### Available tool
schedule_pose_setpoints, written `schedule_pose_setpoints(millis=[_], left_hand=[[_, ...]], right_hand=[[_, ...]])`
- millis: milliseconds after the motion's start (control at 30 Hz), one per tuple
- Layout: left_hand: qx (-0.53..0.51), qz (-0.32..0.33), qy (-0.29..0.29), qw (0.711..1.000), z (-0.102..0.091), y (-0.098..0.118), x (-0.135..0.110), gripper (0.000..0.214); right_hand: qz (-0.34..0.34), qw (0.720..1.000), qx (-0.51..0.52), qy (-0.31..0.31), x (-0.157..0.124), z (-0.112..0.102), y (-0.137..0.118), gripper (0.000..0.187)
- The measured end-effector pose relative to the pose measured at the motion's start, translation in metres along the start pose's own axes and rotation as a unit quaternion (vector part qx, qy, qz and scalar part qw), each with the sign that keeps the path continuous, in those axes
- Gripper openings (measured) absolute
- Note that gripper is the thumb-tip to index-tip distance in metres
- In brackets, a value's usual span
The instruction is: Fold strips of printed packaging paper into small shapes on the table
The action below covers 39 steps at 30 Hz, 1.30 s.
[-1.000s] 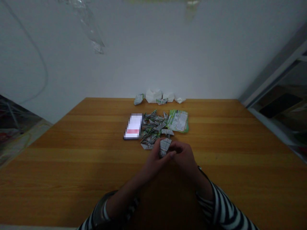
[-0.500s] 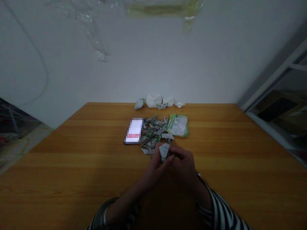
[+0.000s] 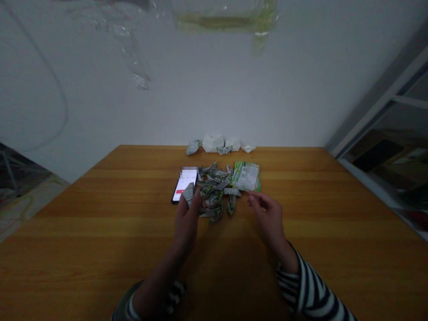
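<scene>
My left hand (image 3: 187, 218) holds a small folded piece of printed paper (image 3: 188, 193) in its fingers, just in front of a phone (image 3: 183, 186) with a lit screen. A pile of several folded paper pieces (image 3: 216, 189) lies on the wooden table (image 3: 100, 223) between my hands. My right hand (image 3: 267, 214) hovers to the right of the pile, fingers loosely curled and apart, holding nothing. It is close to a flat green and white printed sheet (image 3: 247, 175).
Crumpled white paper scraps (image 3: 217, 143) lie at the table's far edge against the white wall. A metal frame (image 3: 377, 107) stands at the right. Clear plastic (image 3: 133, 67) hangs on the wall above.
My hands were together on one folded piece. They have separated: the left carried the piece leftward to the phone, the right moved right toward the green sheet.
</scene>
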State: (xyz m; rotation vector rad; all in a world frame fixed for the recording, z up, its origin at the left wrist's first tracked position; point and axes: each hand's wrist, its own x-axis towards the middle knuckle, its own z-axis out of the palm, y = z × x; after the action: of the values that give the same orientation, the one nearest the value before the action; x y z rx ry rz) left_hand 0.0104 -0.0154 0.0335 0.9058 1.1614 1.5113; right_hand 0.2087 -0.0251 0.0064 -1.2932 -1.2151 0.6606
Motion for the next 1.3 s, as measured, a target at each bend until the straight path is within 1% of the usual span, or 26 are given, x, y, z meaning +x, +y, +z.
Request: schedule_pose_setpoints(millis=[67,100,167,200,267,333,400,467,533,567,633,700,800,867,967,1067,1233,1300], left_hand=[[-0.050,-0.006,0.010,0.999,-0.005,0.006,0.007,0.019],[-0.071,-0.011,0.011,0.997,-0.006,0.008,0.008,0.020],[-0.100,-0.022,0.015,0.995,-0.005,0.012,0.009,0.023],[-0.108,-0.026,0.015,0.994,-0.004,0.013,0.009,0.024],[-0.117,-0.032,0.012,0.993,-0.002,0.014,0.007,0.025],[-0.123,-0.034,0.002,0.992,0.000,0.014,0.005,0.025],[-0.137,-0.035,-0.018,0.990,0.001,0.014,0.004,0.025],[-0.171,-0.051,-0.045,0.983,0.001,0.013,0.004,0.027],[-0.214,-0.092,-0.076,0.970,0.003,0.010,0.004,0.030],[-0.231,-0.120,-0.091,0.961,0.004,0.009,0.004,0.032],[-0.251,-0.173,-0.117,0.945,0.007,0.004,0.003,0.035],[-0.250,-0.202,-0.129,0.938,0.011,0.000,0.000,0.036],[-0.222,-0.201,-0.144,0.943,0.015,-0.004,-0.008,0.032],[-0.203,-0.191,-0.175,0.944,0.017,-0.003,-0.014,0.033],[-0.179,-0.186,-0.217,0.942,0.019,0.000,-0.020,0.039],[-0.155,-0.180,-0.216,0.947,0.018,0.001,-0.022,0.043],[-0.133,-0.167,-0.213,0.954,0.016,0.000,-0.023,0.044],[-0.097,-0.135,-0.208,0.964,0.015,-0.001,-0.024,0.046]], right_hand=[[-0.028,0.996,-0.084,-0.014,0.005,-0.003,0.006,0.018],[-0.043,0.992,-0.115,-0.036,0.005,-0.001,0.008,0.018],[-0.077,0.978,-0.171,-0.086,0.001,0.007,0.010,0.018],[-0.091,0.970,-0.200,-0.102,-0.002,0.013,0.010,0.018],[-0.109,0.954,-0.254,-0.112,-0.008,0.025,0.011,0.018],[-0.117,0.946,-0.282,-0.107,-0.010,0.034,0.014,0.013],[-0.111,0.952,-0.264,-0.104,-0.008,0.037,0.018,0.014],[-0.091,0.972,-0.193,-0.103,-0.005,0.033,0.018,0.018],[-0.065,0.988,-0.088,-0.106,-0.005,0.028,0.013,0.022],[-0.054,0.992,-0.036,-0.112,-0.006,0.025,0.008,0.022],[-0.037,0.992,0.033,-0.116,-0.010,0.022,-0.003,0.022],[-0.012,0.990,0.076,-0.116,-0.016,0.023,-0.013,0.021],[-0.006,0.990,0.084,-0.118,-0.023,0.026,-0.022,0.020],[-0.009,0.989,0.079,-0.128,-0.024,0.026,-0.023,0.017],[-0.002,0.986,0.073,-0.148,-0.023,0.025,-0.022,0.008],[-0.001,0.984,0.070,-0.165,-0.022,0.022,-0.021,0.003],[0.007,0.978,0.085,-0.193,-0.021,0.020,-0.018,0.003],[0.003,0.976,0.084,-0.201,-0.020,0.019,-0.018,0.004]])
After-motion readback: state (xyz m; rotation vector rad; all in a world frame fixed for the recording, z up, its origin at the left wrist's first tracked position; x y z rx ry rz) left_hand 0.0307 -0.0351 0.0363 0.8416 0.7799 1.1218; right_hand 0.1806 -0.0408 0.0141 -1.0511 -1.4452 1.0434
